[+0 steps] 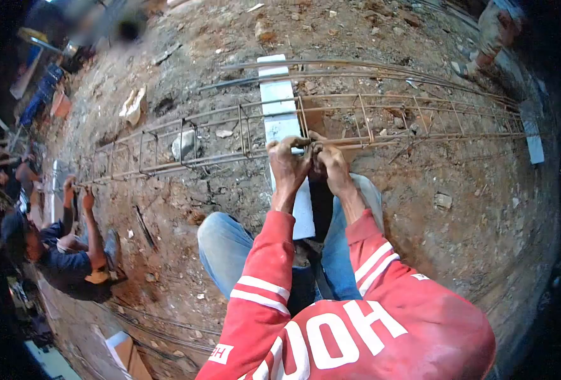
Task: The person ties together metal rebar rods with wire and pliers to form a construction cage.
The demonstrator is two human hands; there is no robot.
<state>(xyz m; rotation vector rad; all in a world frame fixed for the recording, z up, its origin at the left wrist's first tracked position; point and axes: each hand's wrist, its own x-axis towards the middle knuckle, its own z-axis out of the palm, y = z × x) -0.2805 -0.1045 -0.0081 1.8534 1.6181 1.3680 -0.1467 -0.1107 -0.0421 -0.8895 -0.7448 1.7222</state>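
A long cage of thin rebar (220, 158) with rectangular stirrups runs from left to right in front of me. My left hand (287, 163) is closed around the cage's near bar, beside an upright stirrup (303, 117). Right against it, my right hand (333, 166) is closed at the same joint with its fingers curled inward. Anything small between those right fingers is hidden. Under the cage lies a long white block (279, 106) that passes beneath my hands and between my knees.
Loose rebar rods (356, 68) lie beyond the cage. Another white support (533, 140) sits under its right end. At the left a co-worker (71, 256) crouches with both hands at the cage's end. Another person's leg (492, 38) shows top right. Stones dot the dirt ground (438, 240).
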